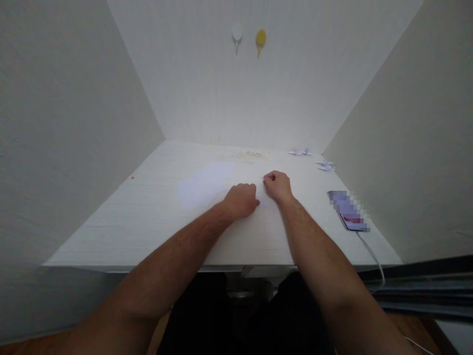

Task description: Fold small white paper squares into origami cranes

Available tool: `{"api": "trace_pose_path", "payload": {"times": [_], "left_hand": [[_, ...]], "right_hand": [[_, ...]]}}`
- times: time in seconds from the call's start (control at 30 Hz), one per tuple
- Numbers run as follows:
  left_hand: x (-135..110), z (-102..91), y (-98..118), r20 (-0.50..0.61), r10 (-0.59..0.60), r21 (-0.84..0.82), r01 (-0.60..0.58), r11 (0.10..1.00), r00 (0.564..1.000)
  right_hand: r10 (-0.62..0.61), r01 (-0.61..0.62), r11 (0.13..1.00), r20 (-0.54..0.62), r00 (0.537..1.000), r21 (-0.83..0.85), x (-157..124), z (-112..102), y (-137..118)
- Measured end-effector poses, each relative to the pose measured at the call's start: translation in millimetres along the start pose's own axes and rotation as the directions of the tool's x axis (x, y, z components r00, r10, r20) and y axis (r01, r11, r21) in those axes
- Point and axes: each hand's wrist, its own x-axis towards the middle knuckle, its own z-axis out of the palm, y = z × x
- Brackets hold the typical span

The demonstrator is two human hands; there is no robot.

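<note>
My left hand (242, 200) rests on the white tabletop with its fingers curled under and the thumb pointing right; whatever it presses or holds is hidden beneath it. Just to its right, a little farther back, my right hand (278, 185) is closed in a pinch. A tiny white bit of what looks like paper (263, 179) shows at its fingertips. Between the hands the table has a faint pale lilac patch, too washed out to tell its edges. The two hands are close together but apart.
Several small folded paper cranes (305, 152) stand at the back right of the white table (129, 217). A phone (347, 212) with a white cable (371, 251) lies near the right wall. A red dot (133, 177) is at left. White (237, 32) and yellow (260, 37) hooks hang on the back wall.
</note>
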Motion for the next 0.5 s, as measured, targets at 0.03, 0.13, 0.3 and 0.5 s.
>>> {"api": "trace_pose_path", "payload": {"times": [0.03, 0.13, 0.3, 0.5], "left_hand": [[-1.5, 0.1, 0.1, -0.004, 0.005, -0.015, -0.005, 1.0, 1.0], [-3.8, -0.6, 0.6, -0.022, 0.008, -0.076, -0.009, 0.997, 1.0], [-3.7, -1.2, -0.4, 0.04, -0.035, -0.176, 0.041, 0.983, 0.999], [-6.3, -2.0, -1.8, 0.015, -0.009, -0.131, 0.011, 0.991, 1.0]], "right_hand": [[-0.022, 0.022, 0.999, -0.005, 1.0, 0.042, -2.1, 0.7, 1.0], [-0.071, 0.074, 0.989, -0.022, 0.997, 0.125, -9.1, -3.0, -0.9], [-0.13, 0.142, 0.983, -0.1, 0.987, 0.12, -15.6, -12.0, -15.2], [-0.228, 0.232, 0.972, -0.081, 0.97, 0.046, -21.6, -15.8, -26.3]]}}
